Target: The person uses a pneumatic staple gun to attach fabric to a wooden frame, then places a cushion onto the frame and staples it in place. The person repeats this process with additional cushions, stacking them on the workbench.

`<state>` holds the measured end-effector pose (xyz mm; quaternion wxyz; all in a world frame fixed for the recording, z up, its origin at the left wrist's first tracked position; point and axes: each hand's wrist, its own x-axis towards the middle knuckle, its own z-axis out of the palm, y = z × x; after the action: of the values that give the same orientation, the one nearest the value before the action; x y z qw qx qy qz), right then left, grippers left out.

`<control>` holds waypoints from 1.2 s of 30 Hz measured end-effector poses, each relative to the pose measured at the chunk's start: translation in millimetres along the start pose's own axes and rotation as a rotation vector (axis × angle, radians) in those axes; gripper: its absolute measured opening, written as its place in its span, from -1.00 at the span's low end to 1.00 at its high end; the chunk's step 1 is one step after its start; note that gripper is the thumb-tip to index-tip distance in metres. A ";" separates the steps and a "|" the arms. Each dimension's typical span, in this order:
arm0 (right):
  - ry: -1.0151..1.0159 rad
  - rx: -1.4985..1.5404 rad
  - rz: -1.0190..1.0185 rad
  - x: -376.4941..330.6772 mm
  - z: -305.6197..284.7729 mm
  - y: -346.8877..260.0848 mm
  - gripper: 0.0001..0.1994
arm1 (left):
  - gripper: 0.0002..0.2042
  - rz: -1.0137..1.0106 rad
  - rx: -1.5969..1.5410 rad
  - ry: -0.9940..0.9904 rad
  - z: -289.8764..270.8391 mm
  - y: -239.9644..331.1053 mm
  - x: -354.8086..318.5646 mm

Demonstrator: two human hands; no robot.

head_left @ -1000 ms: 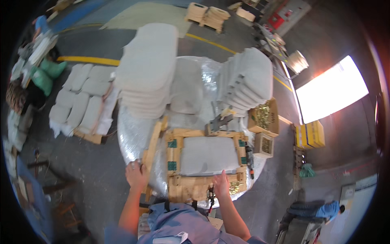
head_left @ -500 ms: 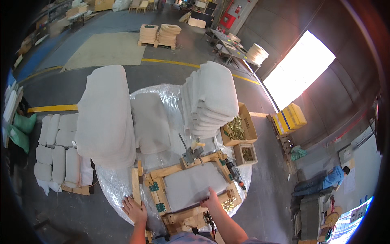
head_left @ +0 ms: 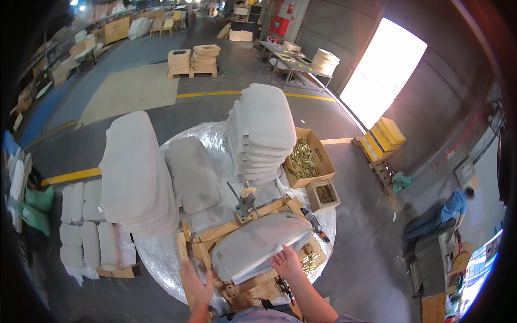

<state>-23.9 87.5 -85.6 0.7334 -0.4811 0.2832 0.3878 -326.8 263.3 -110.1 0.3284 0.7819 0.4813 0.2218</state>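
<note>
A grey upholstered pad (head_left: 256, 242) sits tilted in a wooden jig (head_left: 218, 232), its near edge raised and a pale underside strip showing. My right hand (head_left: 287, 264) holds the pad at this raised edge, fingers bent against it. On the jig's left side, my left hand (head_left: 198, 285) is open, fingers spread, beside a wooden bar (head_left: 183, 247), holding nothing. A metal clamp (head_left: 246, 207) is mounted on the jig's far side. Along the right side lies a power driver (head_left: 315, 225).
Stacked grey pads (head_left: 134, 167) stand left, another stack (head_left: 266, 124) at the back, and a single pad (head_left: 192, 173) between them. Right of these are a cardboard box of brass-coloured fittings (head_left: 323, 175) and a wooden box (head_left: 335, 204). A person in blue (head_left: 452, 207) stands far right.
The pad has gone from lying flat in the jig to tilted, near edge up. My right hand has moved along that edge; my left hand has come off the wooden bar.
</note>
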 end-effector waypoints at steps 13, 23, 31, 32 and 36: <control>-0.359 0.040 0.030 -95.0 -52.8 6.6 -0.38 | -0.04 0.581 0.553 -0.324 60.0 65.2 -3.6; -0.554 -0.040 0.177 -146.9 -129.6 50.2 -0.40 | -0.48 -0.092 -0.535 -0.407 -7.0 123.1 60.0; -0.922 -0.368 0.282 -153.6 -148.8 80.1 -0.13 | -0.44 -0.122 -0.912 -0.453 -51.4 157.7 -16.0; -0.859 -0.366 0.303 -154.6 -147.9 80.5 -0.14 | -0.43 -0.128 -0.938 -0.466 -53.6 165.4 -21.8; -0.761 -0.175 0.286 -171.5 -127.9 79.2 -0.17 | -0.37 -0.155 -1.082 -0.504 -56.4 188.6 -34.3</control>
<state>-188.4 -63.0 -37.0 0.6807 -0.3198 0.0220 0.6587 -264.7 188.8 64.6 0.7989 0.4949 0.2629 0.2185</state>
